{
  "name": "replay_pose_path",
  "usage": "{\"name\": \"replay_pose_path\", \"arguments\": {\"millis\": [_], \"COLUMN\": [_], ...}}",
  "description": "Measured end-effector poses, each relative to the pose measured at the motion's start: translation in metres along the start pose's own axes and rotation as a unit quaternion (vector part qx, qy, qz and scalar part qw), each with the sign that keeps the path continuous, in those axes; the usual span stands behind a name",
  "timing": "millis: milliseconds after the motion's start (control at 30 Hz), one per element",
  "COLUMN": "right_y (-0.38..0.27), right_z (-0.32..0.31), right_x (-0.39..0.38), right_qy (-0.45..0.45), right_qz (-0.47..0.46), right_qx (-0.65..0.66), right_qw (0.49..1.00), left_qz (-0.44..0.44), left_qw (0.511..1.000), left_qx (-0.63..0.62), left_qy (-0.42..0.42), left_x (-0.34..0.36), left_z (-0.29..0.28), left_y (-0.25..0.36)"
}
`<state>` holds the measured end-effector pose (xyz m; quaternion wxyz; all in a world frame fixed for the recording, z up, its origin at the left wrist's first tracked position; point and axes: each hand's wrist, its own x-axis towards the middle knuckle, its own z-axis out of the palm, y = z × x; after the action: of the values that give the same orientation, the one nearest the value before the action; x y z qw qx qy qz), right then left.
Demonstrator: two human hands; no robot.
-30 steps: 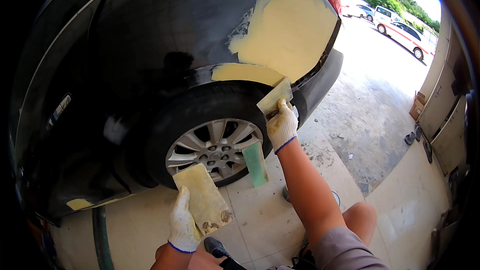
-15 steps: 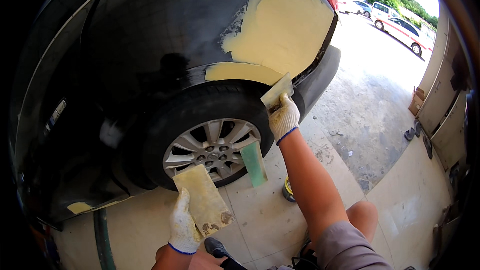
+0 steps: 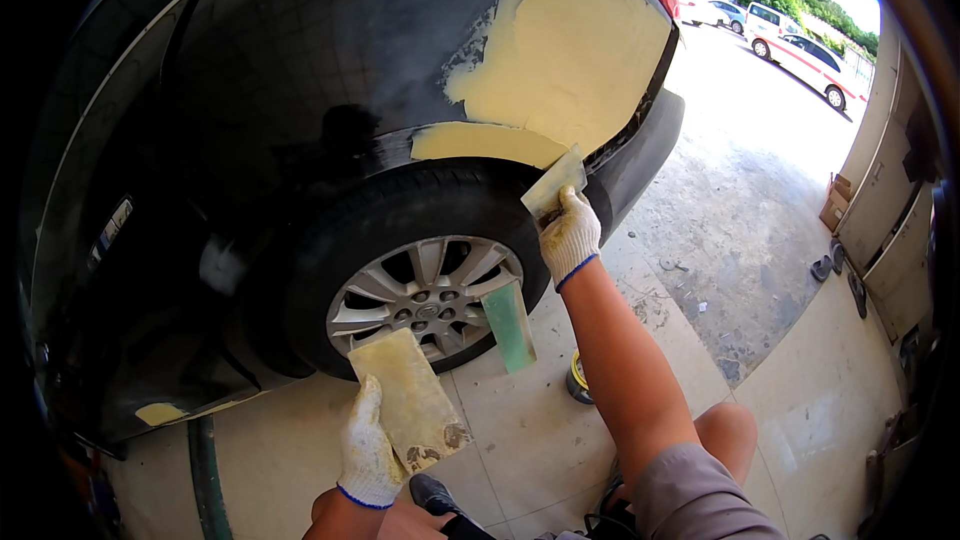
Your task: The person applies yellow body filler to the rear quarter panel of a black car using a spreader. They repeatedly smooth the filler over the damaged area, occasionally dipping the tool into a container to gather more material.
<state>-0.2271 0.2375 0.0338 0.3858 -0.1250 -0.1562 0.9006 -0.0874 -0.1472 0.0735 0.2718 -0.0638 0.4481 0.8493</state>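
Observation:
My right hand [image 3: 569, 233], in a white knit glove, grips a flat spreader [image 3: 553, 183] and presses its blade against the wheel-arch edge of a black car [image 3: 300, 70]. A broad patch of pale yellow filler [image 3: 570, 50] covers the rear quarter panel just above it. My left hand [image 3: 368, 450], also gloved, holds a flat board [image 3: 408, 400] smeared with filler, low in front of the rear wheel [image 3: 425, 285].
A green block [image 3: 509, 324] leans against the tyre. A small tin [image 3: 579, 378] stands on the tiled floor beside my right forearm. A green hose [image 3: 205, 480] lies at lower left. Parked cars [image 3: 805, 50] stand outside; cabinets [image 3: 885, 210] line the right wall.
My right hand and the spreader have slid slightly up and right along the wheel-arch edge. The left hand and board have stayed put.

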Motion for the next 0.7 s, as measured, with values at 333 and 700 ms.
{"name": "replay_pose_path", "arguments": {"millis": [333,700], "right_y": [-0.001,0.002], "right_z": [0.003,0.001], "right_x": [-0.005,0.0], "right_qy": [-0.034,-0.047], "right_qz": [-0.005,-0.002], "right_qx": [-0.02,-0.048], "right_qw": [0.999,0.998], "left_qz": [-0.007,-0.011], "left_qw": [1.0,1.0], "left_qx": [-0.003,0.014], "left_qy": [-0.013,-0.005], "left_x": [0.002,0.0], "left_z": [0.0,0.006], "left_y": [-0.002,0.0]}}
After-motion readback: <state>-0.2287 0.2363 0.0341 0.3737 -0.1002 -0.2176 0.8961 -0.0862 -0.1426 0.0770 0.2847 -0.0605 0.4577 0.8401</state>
